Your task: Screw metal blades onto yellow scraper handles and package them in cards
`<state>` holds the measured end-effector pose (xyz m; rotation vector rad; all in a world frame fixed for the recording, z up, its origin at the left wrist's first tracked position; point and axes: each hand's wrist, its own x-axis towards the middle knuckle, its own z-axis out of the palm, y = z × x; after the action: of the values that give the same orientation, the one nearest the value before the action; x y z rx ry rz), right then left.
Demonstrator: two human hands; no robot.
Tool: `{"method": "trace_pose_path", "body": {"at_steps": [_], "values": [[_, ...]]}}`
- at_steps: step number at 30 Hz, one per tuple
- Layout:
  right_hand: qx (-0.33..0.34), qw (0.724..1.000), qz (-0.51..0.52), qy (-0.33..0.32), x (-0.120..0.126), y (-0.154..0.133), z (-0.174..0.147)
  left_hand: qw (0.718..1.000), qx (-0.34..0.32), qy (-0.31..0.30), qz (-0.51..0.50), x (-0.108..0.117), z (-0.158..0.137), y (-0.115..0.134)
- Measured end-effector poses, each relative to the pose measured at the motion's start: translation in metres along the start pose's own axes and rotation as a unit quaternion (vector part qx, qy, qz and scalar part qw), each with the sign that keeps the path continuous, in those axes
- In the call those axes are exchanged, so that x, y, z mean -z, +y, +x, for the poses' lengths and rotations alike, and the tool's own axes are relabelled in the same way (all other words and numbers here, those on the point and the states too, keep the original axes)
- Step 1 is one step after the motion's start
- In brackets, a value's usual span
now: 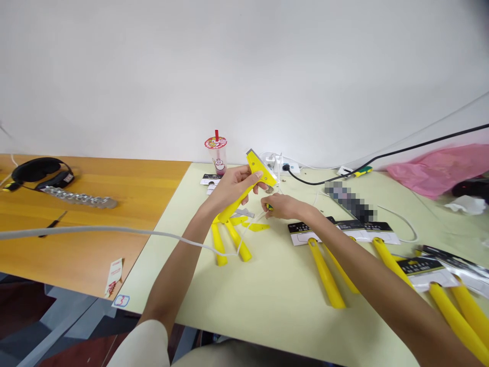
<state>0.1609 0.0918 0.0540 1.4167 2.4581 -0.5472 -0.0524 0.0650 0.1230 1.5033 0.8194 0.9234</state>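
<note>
My left hand (239,183) is closed on a yellow scraper (260,168), its wide head raised and tilted up, its handle slanting down toward the table. Just right of it, my right hand (281,206) is curled round a screwdriver (270,207); only a bit of its green and yellow handle shows, and its tip I cannot make out. Below my left hand, yellow scraper handles (239,242), loose yellow head plates (259,227) and grey metal blades (244,212) lie on the pale green table (267,290).
Packaged yellow scrapers (326,275) lie at the right. At the back stand a drink cup (218,155) and a plugged power socket (292,167). A pink plastic bag (439,168) lies far right. A white cable (153,232) crosses before my left arm. A headset (42,173) rests on the brown table.
</note>
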Motion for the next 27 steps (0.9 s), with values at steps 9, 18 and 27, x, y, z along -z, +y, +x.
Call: {"method": "trace_pose_path", "body": {"at_steps": [9, 18, 27], "values": [[0.011, 0.998, -0.055, -0.037, 0.027, -0.019, 0.036, 1.000, -0.009, -0.005, 0.007, 0.003, 0.000, -0.001], [0.060, 0.984, -0.082, -0.144, 0.024, -0.017, 0.046, 1.000, -0.023, -0.006, 0.008, 0.004, -0.002, 0.004], [0.036, 0.988, -0.088, -0.124, 0.012, -0.011, 0.034, 1.000, -0.010, -0.005, -0.002, 0.004, -0.001, 0.002]]}}
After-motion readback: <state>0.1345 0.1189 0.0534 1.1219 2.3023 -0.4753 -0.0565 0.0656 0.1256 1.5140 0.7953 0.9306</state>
